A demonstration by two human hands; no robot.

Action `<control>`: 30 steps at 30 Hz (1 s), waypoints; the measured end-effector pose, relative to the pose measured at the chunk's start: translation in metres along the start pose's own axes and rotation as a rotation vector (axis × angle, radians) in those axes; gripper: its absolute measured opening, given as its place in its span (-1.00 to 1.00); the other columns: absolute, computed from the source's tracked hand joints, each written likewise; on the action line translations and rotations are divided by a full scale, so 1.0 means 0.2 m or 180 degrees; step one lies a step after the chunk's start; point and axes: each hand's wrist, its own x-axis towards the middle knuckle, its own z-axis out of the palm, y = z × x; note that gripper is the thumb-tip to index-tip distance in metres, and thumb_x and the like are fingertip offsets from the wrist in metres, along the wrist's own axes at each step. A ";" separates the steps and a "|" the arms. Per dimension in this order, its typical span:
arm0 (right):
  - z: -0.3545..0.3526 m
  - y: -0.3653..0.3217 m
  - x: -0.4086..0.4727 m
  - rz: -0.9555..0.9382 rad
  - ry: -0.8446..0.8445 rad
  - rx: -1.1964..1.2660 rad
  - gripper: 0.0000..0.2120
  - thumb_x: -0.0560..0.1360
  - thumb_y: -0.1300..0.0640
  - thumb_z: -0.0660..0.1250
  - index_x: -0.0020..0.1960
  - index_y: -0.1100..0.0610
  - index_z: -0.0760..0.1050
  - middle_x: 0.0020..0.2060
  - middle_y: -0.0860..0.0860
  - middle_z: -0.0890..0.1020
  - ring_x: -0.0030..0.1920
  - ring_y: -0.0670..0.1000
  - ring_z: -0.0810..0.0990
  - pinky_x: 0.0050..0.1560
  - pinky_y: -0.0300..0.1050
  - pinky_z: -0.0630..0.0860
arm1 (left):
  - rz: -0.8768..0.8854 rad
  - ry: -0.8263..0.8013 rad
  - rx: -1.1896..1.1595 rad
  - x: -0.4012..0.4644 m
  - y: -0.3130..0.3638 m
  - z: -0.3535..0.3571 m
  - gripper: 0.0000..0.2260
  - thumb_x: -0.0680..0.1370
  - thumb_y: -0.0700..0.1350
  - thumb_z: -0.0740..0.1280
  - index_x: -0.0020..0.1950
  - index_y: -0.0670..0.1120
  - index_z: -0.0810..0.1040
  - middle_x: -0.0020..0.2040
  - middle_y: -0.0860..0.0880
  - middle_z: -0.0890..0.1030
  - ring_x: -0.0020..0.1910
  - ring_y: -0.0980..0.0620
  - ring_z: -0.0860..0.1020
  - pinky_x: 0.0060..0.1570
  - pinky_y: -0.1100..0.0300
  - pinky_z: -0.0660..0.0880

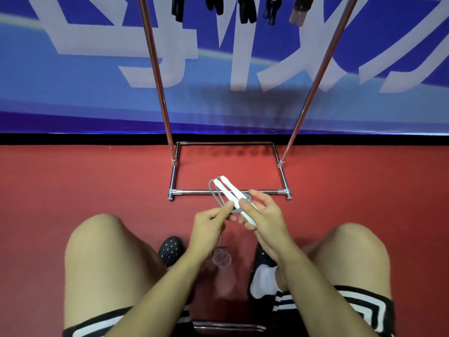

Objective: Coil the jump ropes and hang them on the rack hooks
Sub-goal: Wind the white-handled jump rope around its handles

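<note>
Frame centre: right hand (264,215) curls around two white handles (230,192) of a grey rope (215,194). Left hand (209,221) pinches the rope beside them. Rack (230,191) base just beyond; dark ropes (246,9) hang at the top edge.

Both forearms are extended forward between the raised bare knees, and the hands are brought together at the centre. The left hand (211,221) is held with thumb and fingers pinched on the jump rope (227,194). The right hand (263,215) is turned palm-up, its thumb pressed over the white handles laid across the loosely curled fingers.
</note>
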 end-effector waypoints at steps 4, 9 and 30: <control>-0.02 0.03 -0.01 -0.0041 -0.0203 -0.0527 -0.78 0.61 0.19 0.39 0.25 0.16 0.55 -0.11 0.11 0.69 -0.33 0.01 0.54 -0.40 -0.26 0.39 | -0.0031 -0.0018 0.0122 -0.01 -0.05 -0.03 -0.60 0.58 0.12 0.41 -0.32 -0.14 0.68 -0.44 -0.10 0.38 -0.45 0.04 0.19 -0.45 0.20 0.15; -0.01 0.07 -0.02 0.0027 -0.0209 -0.0505 -0.81 0.66 0.20 0.30 0.22 0.27 0.43 -0.20 0.14 0.63 -0.39 -0.04 0.54 -0.41 -0.30 0.46 | -0.0065 -0.0184 0.0144 -0.03 -0.08 -0.04 -0.62 0.58 0.08 0.41 -0.35 -0.11 0.67 -0.43 -0.09 0.48 -0.47 0.08 0.20 -0.46 0.26 0.17; -0.11 0.19 0.05 -0.0028 -0.0718 -0.0982 -0.68 0.70 0.01 0.14 0.29 0.13 0.55 -0.04 0.10 0.69 -0.09 0.02 0.61 -0.06 -0.07 0.49 | -0.0160 0.0000 0.0525 0.01 -0.13 -0.05 -0.71 0.59 -0.03 0.43 -0.29 -0.11 0.72 -0.44 0.09 0.64 -0.53 0.30 0.36 -0.41 0.38 0.29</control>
